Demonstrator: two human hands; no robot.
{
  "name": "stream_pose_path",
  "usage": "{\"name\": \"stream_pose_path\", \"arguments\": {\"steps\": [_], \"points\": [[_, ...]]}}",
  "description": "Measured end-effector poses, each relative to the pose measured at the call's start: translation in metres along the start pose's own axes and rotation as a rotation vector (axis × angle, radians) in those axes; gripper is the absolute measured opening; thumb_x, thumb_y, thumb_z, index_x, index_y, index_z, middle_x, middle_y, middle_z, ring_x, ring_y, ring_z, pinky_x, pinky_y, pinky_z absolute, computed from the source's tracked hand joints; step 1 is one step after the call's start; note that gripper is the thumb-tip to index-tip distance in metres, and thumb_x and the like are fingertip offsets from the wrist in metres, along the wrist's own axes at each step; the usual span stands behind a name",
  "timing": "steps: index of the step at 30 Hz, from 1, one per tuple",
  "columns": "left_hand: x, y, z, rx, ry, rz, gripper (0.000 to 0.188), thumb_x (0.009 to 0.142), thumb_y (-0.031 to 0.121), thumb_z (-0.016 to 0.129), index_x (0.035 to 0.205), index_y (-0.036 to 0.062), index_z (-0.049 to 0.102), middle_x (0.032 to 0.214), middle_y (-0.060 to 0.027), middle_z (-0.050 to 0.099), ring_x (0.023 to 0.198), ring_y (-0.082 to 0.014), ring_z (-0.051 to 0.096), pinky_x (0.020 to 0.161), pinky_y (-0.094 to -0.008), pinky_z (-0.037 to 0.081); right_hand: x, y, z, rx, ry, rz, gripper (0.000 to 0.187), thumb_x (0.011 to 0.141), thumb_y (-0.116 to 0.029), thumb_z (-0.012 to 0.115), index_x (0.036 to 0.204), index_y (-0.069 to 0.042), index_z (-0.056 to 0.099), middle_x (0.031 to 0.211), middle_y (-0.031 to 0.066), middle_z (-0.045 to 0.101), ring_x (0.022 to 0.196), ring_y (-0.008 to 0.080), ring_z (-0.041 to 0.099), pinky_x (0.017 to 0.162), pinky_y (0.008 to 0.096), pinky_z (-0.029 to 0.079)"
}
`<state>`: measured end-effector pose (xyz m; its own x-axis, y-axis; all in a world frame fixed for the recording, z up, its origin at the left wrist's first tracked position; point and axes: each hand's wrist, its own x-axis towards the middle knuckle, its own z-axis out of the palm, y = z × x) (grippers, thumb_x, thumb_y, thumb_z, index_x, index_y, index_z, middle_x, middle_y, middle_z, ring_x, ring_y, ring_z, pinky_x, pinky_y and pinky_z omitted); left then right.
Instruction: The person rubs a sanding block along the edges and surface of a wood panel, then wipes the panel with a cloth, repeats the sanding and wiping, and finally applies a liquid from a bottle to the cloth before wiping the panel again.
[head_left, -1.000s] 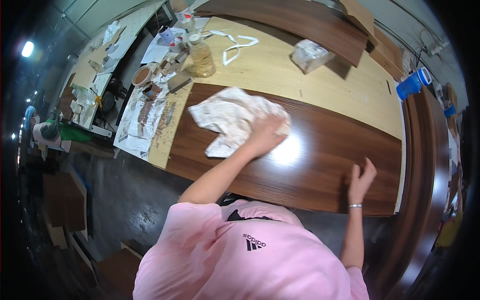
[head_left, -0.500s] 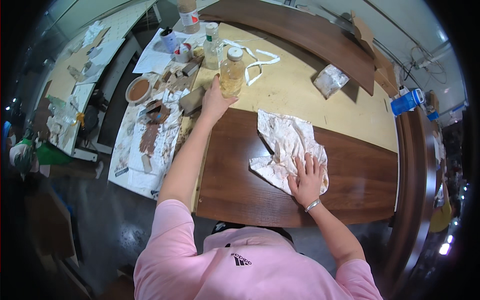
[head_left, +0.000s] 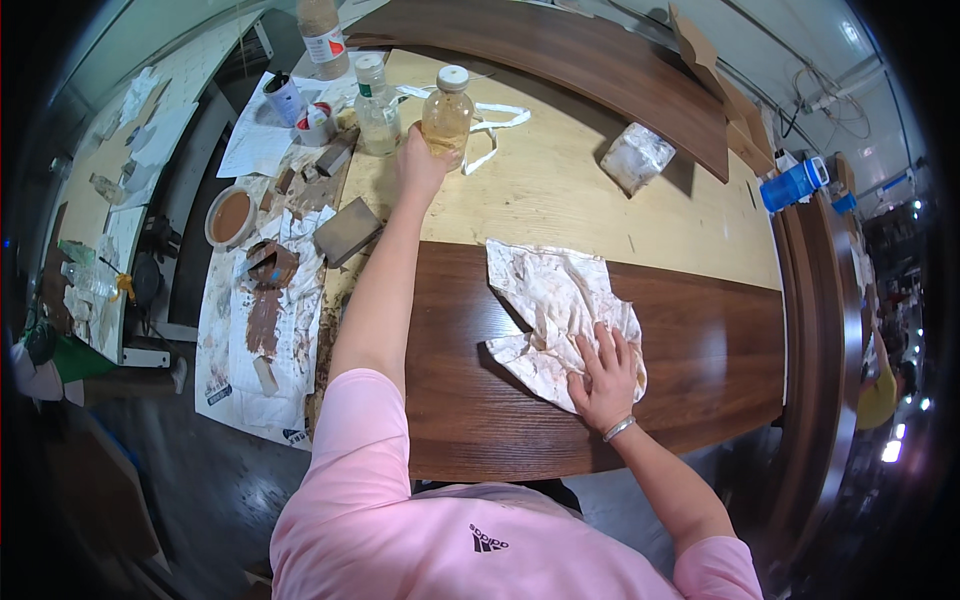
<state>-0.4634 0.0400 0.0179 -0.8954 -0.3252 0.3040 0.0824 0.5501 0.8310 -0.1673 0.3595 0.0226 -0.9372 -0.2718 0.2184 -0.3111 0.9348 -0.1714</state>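
My left hand reaches far across the pale wooden bench and closes around the lower part of a bottle of amber liquid with a white cap. My right hand lies flat, fingers spread, on a stained white cloth. The cloth is spread on a glossy dark brown wood panel right in front of me.
Beside the amber bottle stand a clear bottle, a brown bottle and a small can. At left are a bowl of brown stain, a grey sanding block and stained paper. A plastic-wrapped bundle and a blue bottle sit at right.
A second ago my left hand was on the cloth and my right on the panel's edge. Since then the left has reached out to the amber bottle and the right has settled on the cloth.
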Motion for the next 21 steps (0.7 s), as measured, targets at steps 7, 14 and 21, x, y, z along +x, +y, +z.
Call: {"name": "stream_pose_path", "arguments": {"steps": [7, 14, 21], "points": [[-0.035, -0.026, -0.102, 0.438, -0.144, 0.394, 0.055, 0.074, 0.023, 0.081, 0.119, 0.0006, 0.058, 0.116, -0.0206, 0.065, 0.111, -0.0371, 0.061, 0.096, -0.0436, 0.047, 0.0, 0.004, -0.001, 0.019, 0.048, 0.009, 0.051, 0.078, -0.027, 0.067, 0.127, -0.014, 0.064, 0.141, 0.0156, 0.051, 0.128, 0.0422, 0.043, 0.106, 0.0579, 0.034], [-0.072, -0.061, -0.164, 0.623, -0.389, 0.14, 0.058, 0.079, 0.027, 0.076, 0.13, 0.0103, 0.055, 0.127, -0.0147, 0.06, 0.12, -0.0354, 0.053, 0.1, -0.0483, 0.04, 0.001, 0.002, 0.003, -0.003, 0.057, -0.016, 0.052, 0.077, -0.025, 0.066, 0.128, -0.013, 0.063, 0.143, 0.0158, 0.049, 0.129, 0.0416, 0.043, 0.106, 0.0571, 0.034], [-0.106, -0.035, -0.145, 0.677, -0.071, 0.512, 0.053, 0.08, 0.028, 0.072, 0.13, 0.0149, 0.061, 0.116, -0.0117, 0.067, 0.108, -0.036, 0.059, 0.094, -0.044, 0.046, 0.001, 0.001, 0.007, -0.004, 0.052, -0.04, 0.054, 0.079, -0.024, 0.065, 0.132, -0.014, 0.06, 0.144, 0.0157, 0.048, 0.131, 0.0416, 0.042, 0.108, 0.055, 0.033]]}}
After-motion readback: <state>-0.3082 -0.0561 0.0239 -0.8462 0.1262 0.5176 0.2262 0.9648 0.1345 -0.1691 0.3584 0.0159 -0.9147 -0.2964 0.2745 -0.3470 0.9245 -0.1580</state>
